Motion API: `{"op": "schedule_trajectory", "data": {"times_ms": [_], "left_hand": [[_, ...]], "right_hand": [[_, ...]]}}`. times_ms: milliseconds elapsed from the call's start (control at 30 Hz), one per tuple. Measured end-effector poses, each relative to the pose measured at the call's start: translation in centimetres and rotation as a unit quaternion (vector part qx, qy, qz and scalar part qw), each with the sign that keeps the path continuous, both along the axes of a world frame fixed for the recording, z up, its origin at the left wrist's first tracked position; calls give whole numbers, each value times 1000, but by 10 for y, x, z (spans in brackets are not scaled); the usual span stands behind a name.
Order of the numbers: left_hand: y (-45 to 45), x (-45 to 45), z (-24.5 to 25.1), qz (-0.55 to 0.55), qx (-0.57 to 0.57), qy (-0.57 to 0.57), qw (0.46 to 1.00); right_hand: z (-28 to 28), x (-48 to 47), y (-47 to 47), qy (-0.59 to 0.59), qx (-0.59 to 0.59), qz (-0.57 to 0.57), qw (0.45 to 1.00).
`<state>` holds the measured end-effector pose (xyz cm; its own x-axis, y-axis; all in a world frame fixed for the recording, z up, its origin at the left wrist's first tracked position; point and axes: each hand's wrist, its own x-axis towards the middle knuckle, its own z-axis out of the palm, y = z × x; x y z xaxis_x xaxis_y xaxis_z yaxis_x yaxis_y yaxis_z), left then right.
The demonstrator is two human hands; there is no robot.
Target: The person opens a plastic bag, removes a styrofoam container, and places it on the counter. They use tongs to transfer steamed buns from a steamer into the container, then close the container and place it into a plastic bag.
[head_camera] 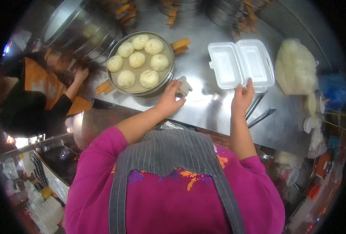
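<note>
My left hand is beside a round metal steamer tray, its fingers at the edge of a crumpled grey cloth and its thumb spread apart. Several pale round steamed buns sit spaced out in the tray. At the near edge of a white foam takeout box is my right hand; whether its fingers pinch the rim cannot be told. The box lies unfolded, with no food visible in either half. Dark tongs lie by my right wrist, partly hidden by my forearm.
Stacked metal steamers stand at the left, more along the back. Wooden handles jut from the bun tray over the steel table. A filled plastic bag is at right. Another person's hand is at left.
</note>
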<state>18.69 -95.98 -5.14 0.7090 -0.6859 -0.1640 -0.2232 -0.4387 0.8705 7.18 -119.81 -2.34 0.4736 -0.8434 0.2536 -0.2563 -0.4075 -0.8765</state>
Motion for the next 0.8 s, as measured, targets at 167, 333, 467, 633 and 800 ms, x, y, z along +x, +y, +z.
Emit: {"op": "schedule_trajectory", "data": {"times_ms": [167, 333, 467, 633, 800], "left_hand": [[-39, 8, 15, -32, -22, -80, 996], [-113, 54, 47, 12, -39, -93, 995], [-150, 81, 69, 32, -29, -153, 987], [-101, 34, 50, 46, 27, -100, 994], [-16, -4, 39, -104, 31, -230, 967]], "right_hand": [[9, -87, 34, 72, 46, -41, 995], [-1, -106, 58, -6, 154, -53, 987], [-12, -120, 91, -19, 207, -9, 978], [-40, -105, 141, -3, 435, 75, 897], [-24, -111, 125, 93, 466, 267, 838]]}}
